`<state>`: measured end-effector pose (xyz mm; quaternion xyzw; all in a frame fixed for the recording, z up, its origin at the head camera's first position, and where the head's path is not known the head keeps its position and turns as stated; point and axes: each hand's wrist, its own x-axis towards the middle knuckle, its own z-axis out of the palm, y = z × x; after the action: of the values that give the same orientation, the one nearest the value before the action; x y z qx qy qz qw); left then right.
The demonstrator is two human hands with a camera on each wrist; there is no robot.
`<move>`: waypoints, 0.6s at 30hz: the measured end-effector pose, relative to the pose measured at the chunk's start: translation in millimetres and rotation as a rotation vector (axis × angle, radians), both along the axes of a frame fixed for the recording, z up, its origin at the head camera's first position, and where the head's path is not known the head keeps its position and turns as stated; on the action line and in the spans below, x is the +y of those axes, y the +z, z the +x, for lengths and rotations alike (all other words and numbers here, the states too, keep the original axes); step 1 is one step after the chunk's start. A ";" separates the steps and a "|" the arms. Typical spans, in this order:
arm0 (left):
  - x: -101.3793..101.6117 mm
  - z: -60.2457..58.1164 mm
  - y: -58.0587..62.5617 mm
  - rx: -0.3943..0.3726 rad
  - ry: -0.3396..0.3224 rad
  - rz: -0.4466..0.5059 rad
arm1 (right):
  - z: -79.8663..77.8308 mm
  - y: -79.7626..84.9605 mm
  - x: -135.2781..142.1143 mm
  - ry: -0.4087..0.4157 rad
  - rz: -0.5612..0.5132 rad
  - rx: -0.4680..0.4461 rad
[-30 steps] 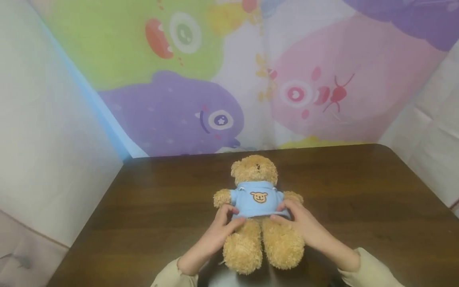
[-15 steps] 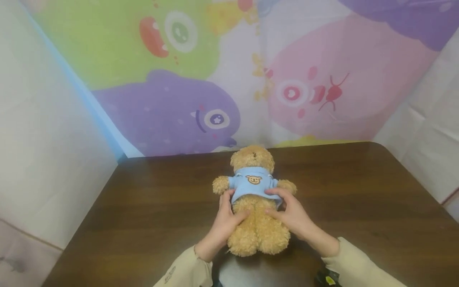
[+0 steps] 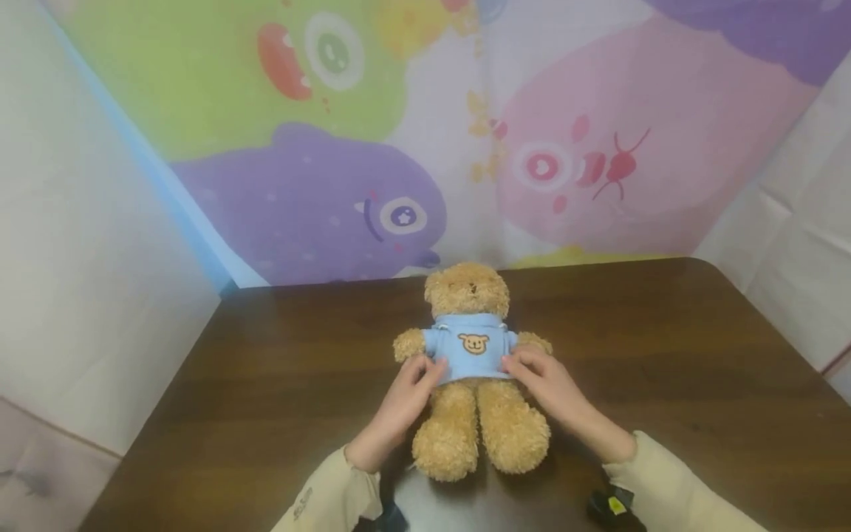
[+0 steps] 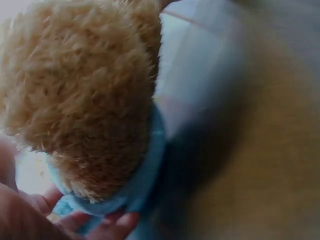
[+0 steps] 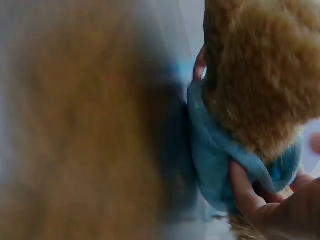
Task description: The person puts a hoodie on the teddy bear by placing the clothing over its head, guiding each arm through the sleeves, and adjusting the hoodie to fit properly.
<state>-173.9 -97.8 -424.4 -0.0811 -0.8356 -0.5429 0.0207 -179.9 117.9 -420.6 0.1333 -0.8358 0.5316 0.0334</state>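
Observation:
A tan plush teddy bear (image 3: 448,436) lies on its back on the dark wooden table, head away from me and legs toward me. It wears a light blue shirt (image 3: 470,367) with a bear-face patch (image 3: 473,343). At the shirt's left lower side, my left hand (image 3: 407,395) pinches the hem between thumb and fingers. My right hand (image 3: 555,388) pinches the right lower side likewise. Both wrist views show a furry leg (image 4: 85,90) up close, with fingers at the blue hem (image 5: 235,145). The bear's right-side paw (image 3: 534,343) is partly hidden behind my right hand.
The brown table (image 3: 299,391) extends to both sides. A cartoon-printed sheet (image 3: 319,199) hangs behind its far edge, and pale panels (image 3: 100,244) stand left and right. A dark object with a yellow mark (image 3: 617,505) is beside the right sleeve.
The bear sits farther from me than a second ago. Since half a second ago its legs have spread apart, the hem has come down, and my thumbs have moved from the legs to the hem.

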 end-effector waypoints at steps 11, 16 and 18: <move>-15.1 -9.5 14.3 0.047 -0.261 -0.263 | -2.2 -2.5 -0.4 0.055 0.094 0.098; -17.9 -16.3 12.7 -0.126 -0.340 -0.302 | -7.9 0.5 1.1 0.136 0.241 0.148; -18.3 -20.6 10.2 -0.171 -0.356 -0.259 | -11.3 0.7 1.8 0.181 0.275 0.135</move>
<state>-194.5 -116.1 -414.2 -0.1829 -0.8696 -0.4311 -0.1566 -191.2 119.7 -420.0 0.2469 -0.8810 0.4028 0.0230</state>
